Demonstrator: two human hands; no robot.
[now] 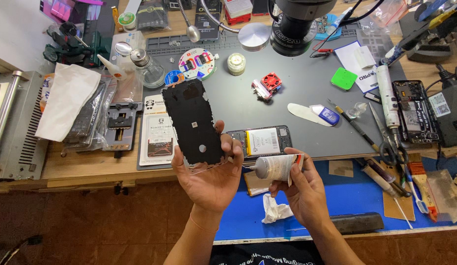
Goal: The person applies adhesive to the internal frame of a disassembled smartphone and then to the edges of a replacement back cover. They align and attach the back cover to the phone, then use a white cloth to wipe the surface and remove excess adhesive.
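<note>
My left hand holds a black phone back cover upright by its lower end, inner side facing me. My right hand grips a white glue tube, its nozzle pointing left at the cover's lower right edge. Behind both hands an opened phone with its battery exposed lies on the grey work mat.
A microscope head hangs over the mat's back. Scissors, tweezers, a white pry tool, a second opened phone, a glass bottle and a small red fan lie around. A crumpled tissue sits on the blue mat.
</note>
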